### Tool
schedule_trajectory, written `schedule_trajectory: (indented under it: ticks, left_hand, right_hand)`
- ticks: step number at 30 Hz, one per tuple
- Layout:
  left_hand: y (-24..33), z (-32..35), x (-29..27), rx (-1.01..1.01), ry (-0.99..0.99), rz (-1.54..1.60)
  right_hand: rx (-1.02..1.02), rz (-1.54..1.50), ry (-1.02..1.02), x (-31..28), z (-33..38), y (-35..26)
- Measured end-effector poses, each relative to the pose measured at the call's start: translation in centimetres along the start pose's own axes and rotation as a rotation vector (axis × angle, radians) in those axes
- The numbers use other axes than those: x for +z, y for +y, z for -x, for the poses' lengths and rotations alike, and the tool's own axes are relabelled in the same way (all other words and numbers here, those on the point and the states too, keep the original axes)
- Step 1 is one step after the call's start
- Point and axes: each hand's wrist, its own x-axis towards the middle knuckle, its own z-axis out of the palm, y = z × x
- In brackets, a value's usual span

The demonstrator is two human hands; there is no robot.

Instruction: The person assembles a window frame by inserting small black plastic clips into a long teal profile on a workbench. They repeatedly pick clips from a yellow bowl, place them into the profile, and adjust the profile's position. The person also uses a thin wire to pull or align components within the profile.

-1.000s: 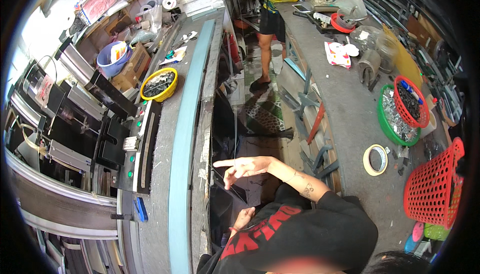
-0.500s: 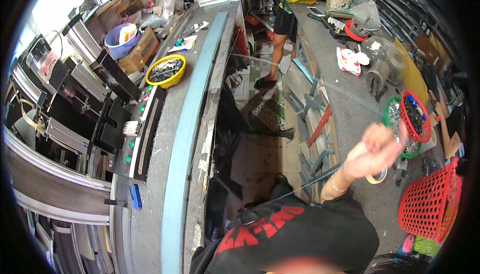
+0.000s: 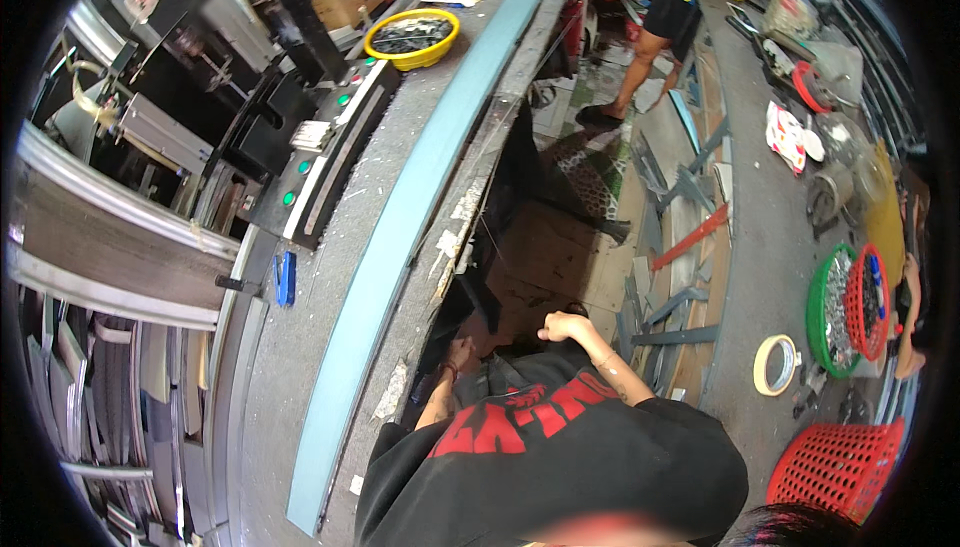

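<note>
My right hand (image 3: pixel 566 328) is in front of my chest, over the gap between the two benches, its fingers curled closed. Whatever it may hold is too small or hidden to make out. My left hand (image 3: pixel 459 355) is low beside the left bench's edge, in shadow; its fingers do not show clearly. Nearest to it, a long pale blue flat strip (image 3: pixel 400 217) lies lengthwise on the left bench (image 3: pixel 330 277). A blue tool (image 3: pixel 286 279) with a dark handle lies on that bench, left of the strip.
A machine with green buttons (image 3: pixel 304 167) stands left, near a yellow basket (image 3: pixel 437 54) of dark parts. On the right bench are a tape roll (image 3: pixel 774 365), green (image 3: pixel 823 325) and red (image 3: pixel 862 307) baskets of small parts, and a large red basket (image 3: pixel 835 467). A person (image 3: pixel 672 22) stands beyond.
My right hand has come back from near the small baskets on the right to in front of my chest. My left hand has come into view. The whole view has shifted and turned.
</note>
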Motion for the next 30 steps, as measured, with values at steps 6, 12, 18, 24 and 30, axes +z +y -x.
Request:
schedule_trajectory:
  ticks: [6, 12, 18, 24, 30]
  left_hand:
    - [1.8, 1.6, 2.0, -0.052, -0.191, -0.101]
    - [-1.1, 4.1, 1.7, -0.147, -0.161, -0.060]
    - [-4.3, 4.8, 1.6, -0.188, -0.123, -0.012]
    - [-2.8, 5.2, 1.9, 0.023, 0.026, -0.134]
    - [17.6, 5.2, -2.5, 0.295, -0.120, 0.351]
  right_hand:
    - [-0.625, -0.503, 1.011, -10.5, -4.5, -2.8]
    - [-0.630, -0.744, 0.957, -15.3, -6.0, -10.9]
    - [-0.533, -0.710, 1.108, -13.4, -6.8, -13.8]
    - [-0.608, -0.940, 1.010, -13.8, -1.5, -11.1]
    - [-0.883, -0.649, 0.308, -12.7, 12.8, -7.4]
